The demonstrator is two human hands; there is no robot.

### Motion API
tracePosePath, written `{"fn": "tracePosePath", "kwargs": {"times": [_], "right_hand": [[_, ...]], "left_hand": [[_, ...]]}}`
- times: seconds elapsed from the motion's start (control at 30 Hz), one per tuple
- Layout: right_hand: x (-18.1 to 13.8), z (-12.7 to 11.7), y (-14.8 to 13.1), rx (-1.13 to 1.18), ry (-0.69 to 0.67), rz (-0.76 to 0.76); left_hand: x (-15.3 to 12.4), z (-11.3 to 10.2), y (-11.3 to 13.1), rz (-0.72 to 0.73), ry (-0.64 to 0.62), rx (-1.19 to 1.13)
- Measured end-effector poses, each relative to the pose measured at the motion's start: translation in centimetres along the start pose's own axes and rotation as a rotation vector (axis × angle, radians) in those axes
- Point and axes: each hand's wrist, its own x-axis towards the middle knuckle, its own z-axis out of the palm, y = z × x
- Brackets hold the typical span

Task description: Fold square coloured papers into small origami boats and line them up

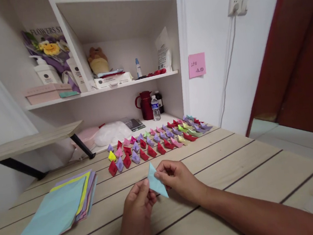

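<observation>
A small piece of light blue folded paper (156, 182) is held up between both hands, just above the wooden table. My left hand (141, 198) pinches its left edge between thumb and fingers. At its right side, my right hand (175, 175) grips the paper with the thumb on the front face; the other fingers are partly hidden behind it. Beyond the hands stand several rows of small folded paper boats (151, 151) in red, purple, pink, yellow and green. To the left lies a stack of coloured paper sheets (54, 208), light blue on top.
A raised wooden shelf (35, 140) on black legs stands at the left. Behind the boats are a plastic bag (113, 133), a red jug (146, 105) and a water bottle (156, 108). A pink note (197, 65) sticks to the wall.
</observation>
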Motion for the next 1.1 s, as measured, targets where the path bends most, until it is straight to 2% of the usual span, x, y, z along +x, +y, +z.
{"fn": "tracePosePath", "kwargs": {"times": [0.37,0.53,0.8,1.1], "right_hand": [[0.16,-0.46,-0.41,0.226,-0.188,-0.008],[-0.05,-0.26,-0.41,0.326,-0.265,0.010],[-0.02,-0.13,-0.18,0.430,-0.310,0.052],[0.21,-0.30,-0.08,0.436,-0.329,0.008]], "left_hand": [[0.01,0.22,0.60,-0.014,-0.076,-0.057],[-0.51,0.58,0.82,-0.069,-0.195,-0.038],[0.09,0.00,0.48,-0.069,-0.278,-0.055],[-0.05,0.16,0.89,-0.093,-0.270,-0.070]]}}
